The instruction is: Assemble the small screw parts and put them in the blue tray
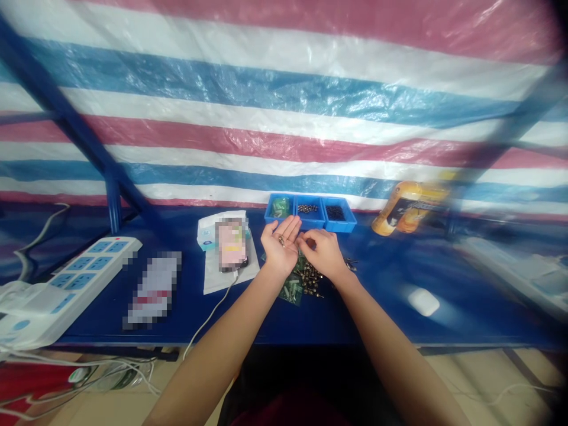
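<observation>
My left hand (279, 244) is turned palm up over the blue table (381, 307), fingers spread, with a few small metal parts (281, 240) resting in the palm. Beside it my right hand (323, 251) is curled, its fingertips pinched together close to the left palm; what they pinch is too small to see. Under both hands lies a heap of small brass screws (310, 278) mixed with green pieces (291, 290). Just beyond the hands stands a row of three blue bins (310, 213) holding green parts, metal screws and dark screws.
A phone (231, 244) on charge lies on white paper to the left, near a white power strip (84, 269). An orange bottle (406, 214) lies on its side at the right, and a white oval object (423, 302) sits near the front edge. A striped tarp hangs behind.
</observation>
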Motion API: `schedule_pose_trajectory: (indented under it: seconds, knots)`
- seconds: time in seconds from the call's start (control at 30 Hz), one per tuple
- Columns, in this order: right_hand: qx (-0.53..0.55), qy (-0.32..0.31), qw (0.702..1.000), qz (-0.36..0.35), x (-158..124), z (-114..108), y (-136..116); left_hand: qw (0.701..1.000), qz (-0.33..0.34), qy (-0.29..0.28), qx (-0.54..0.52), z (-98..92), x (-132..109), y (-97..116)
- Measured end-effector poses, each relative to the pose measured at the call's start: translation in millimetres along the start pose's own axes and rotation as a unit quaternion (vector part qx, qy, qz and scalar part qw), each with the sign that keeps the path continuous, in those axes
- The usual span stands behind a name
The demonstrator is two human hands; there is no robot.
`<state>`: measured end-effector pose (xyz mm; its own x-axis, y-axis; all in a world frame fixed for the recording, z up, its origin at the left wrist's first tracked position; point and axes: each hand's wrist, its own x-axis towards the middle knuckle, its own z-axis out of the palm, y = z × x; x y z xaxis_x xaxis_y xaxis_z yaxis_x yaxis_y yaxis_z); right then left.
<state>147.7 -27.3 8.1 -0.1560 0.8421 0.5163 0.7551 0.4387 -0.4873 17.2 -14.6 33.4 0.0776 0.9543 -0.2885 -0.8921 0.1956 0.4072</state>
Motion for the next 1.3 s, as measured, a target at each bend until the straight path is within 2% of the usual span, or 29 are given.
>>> schedule_pose_trajectory:
  seconds: [0.57, 0.9, 1.3]
  knots:
    - [0.054, -0.031, 0.998, -0.026, 2.2, -0.3, 10.4, 1.0, 0.004, 0.009, 0.001, 0.5, -0.3, 2.7]
    - [0.096, -0.049, 0.993, -0.042, 1.2, 0.2, 9.6, 0.999, -0.001, 0.008, -0.036, -4.3, 4.9, 6.6]
    - [0.041, -0.017, 0.999, -0.022, -0.3, 3.9, 10.8, 0.999, 0.005, -0.006, -0.039, -4.6, 4.1, 6.7]
